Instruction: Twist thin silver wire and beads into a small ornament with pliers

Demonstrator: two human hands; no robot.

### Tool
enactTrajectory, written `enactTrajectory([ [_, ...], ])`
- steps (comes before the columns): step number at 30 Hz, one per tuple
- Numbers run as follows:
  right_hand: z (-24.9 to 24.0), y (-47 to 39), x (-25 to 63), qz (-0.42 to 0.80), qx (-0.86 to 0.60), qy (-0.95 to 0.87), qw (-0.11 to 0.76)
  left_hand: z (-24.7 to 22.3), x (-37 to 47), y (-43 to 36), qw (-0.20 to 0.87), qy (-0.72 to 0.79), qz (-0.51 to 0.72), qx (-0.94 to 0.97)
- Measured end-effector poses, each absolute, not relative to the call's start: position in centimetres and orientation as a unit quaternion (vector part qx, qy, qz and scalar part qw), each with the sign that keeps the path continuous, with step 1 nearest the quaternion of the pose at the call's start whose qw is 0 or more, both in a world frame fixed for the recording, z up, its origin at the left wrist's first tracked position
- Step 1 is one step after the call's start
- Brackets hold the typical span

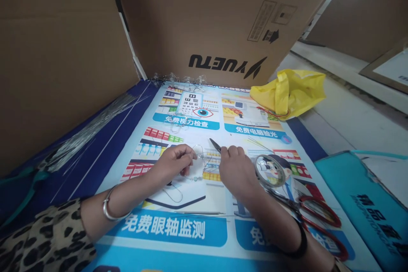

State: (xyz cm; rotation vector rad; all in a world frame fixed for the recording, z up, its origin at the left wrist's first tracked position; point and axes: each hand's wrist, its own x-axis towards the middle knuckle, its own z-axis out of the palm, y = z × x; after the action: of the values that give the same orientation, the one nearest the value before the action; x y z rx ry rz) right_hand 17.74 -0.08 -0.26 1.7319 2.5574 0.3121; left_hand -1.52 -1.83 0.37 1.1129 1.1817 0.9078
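Observation:
My left hand (178, 163) is closed in a pinch on a thin wire (203, 153), which bends in a loop beside the fingertips. A small pale green bead (195, 179) shows at the wire's lower part. To the right, my right hand (237, 174) is wrapped round a tool with a dark pointed tip (215, 144), like the nose of pliers; its handles are hidden in the palm. Against the right wrist lie a roll of clear tape (270, 171) and red-handled scissors (315, 212), their blades partly covered by the forearm.
A printed poster (172, 223) covers the table. Cardboard boxes (204, 17) wall off the back and left. A bundle of wires (95, 123) lies left, wire-and-bead pieces (188, 80) at the back. Right are a yellow bag (287, 93) and a teal bag (360, 204).

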Motion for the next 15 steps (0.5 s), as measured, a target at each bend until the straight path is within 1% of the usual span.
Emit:
enactTrajectory([
  [4, 0.3, 0.4, 18.6, -0.001, 0.564, 0.826, -0.028, 0.4, -1.5, -1.9, 0.588, 0.517, 0.405, 0.473],
  [8, 2.0, -0.1, 19.6, -0.150, 0.585, 0.786, -0.132, 0.0, -1.6, -1.9, 0.569, 0.521, 0.423, 0.475],
  [11, 3.7, -1.5, 19.7, -0.258, 0.563, 0.763, -0.185, -0.5, -1.7, -1.9, 0.545, 0.532, 0.434, 0.481],
  [14, 4.3, -2.8, 19.0, -0.398, 0.501, 0.755, -0.141, -0.6, -1.6, -1.9, 0.513, 0.550, 0.437, 0.493],
  [15, 4.2, -3.2, 18.7, -0.427, 0.481, 0.755, -0.126, -0.6, -1.6, -1.9, 0.503, 0.555, 0.438, 0.497],
])
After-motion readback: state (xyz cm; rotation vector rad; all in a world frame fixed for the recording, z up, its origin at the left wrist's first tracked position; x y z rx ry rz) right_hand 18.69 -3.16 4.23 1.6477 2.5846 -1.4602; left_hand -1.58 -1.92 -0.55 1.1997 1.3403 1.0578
